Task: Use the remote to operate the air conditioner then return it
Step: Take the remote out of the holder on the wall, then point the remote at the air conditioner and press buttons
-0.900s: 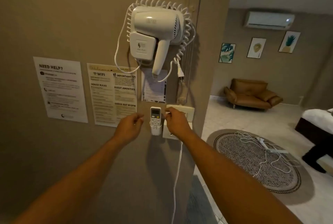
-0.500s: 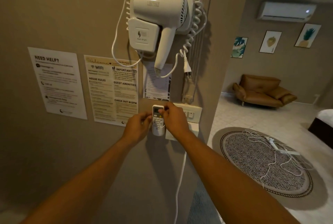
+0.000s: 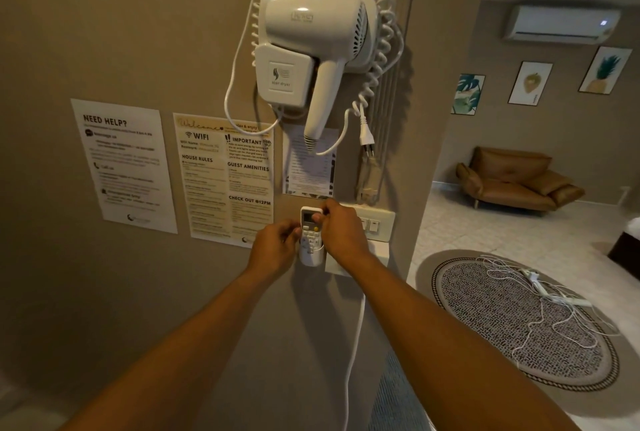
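Note:
A small white remote with a screen and an orange button stands upright in a white wall holder below the hair dryer. My right hand pinches the remote's top right corner with thumb and fingers. My left hand touches the left side of the remote and holder, fingers curled. The white air conditioner hangs high on the far wall at the upper right, a small light on its right end.
A white hair dryer with coiled cord hangs above. Paper notices cover the wall at left. A switch plate sits right of the remote. Beyond lie a brown sofa and a round rug with loose cables.
Both hands closed in on the remote from either side; my right hand rose to grip its top corner. The camera moved nearer to the wall.

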